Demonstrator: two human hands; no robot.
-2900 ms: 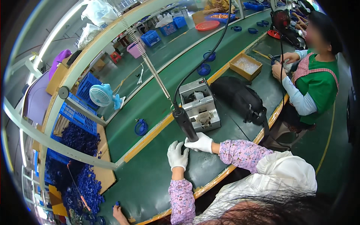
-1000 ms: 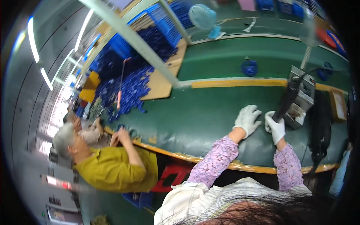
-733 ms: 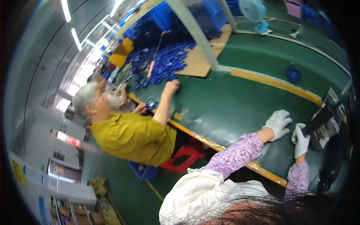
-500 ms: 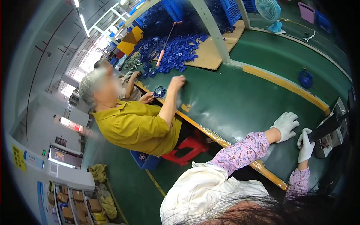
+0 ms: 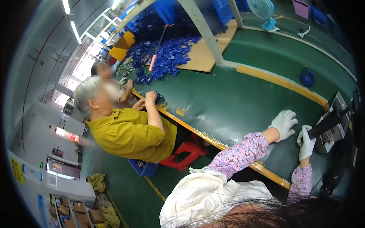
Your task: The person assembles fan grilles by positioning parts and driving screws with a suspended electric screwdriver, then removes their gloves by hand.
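My left hand, in a white glove, lies palm down on the green work table with its fingers apart. Nothing shows in it. To its right, my right hand, also gloved in white, has bent fingers pressed together beside the end of a black bar. Whatever is in those fingers is hidden. The black bar slants in front of a grey metal box-like device at the table's right end. Pink flowered sleeves cover my forearms.
A co-worker in a mustard shirt sits along the table edge, both hands at a blue round part; another person sits beyond. Many blue parts are heaped near cardboard. A yellow ledge, blue caged part and fan lie farther off.
The view has shifted slightly. The co-worker's raised hand has come back to the other hand at the blue round part. My own hands have hardly moved.
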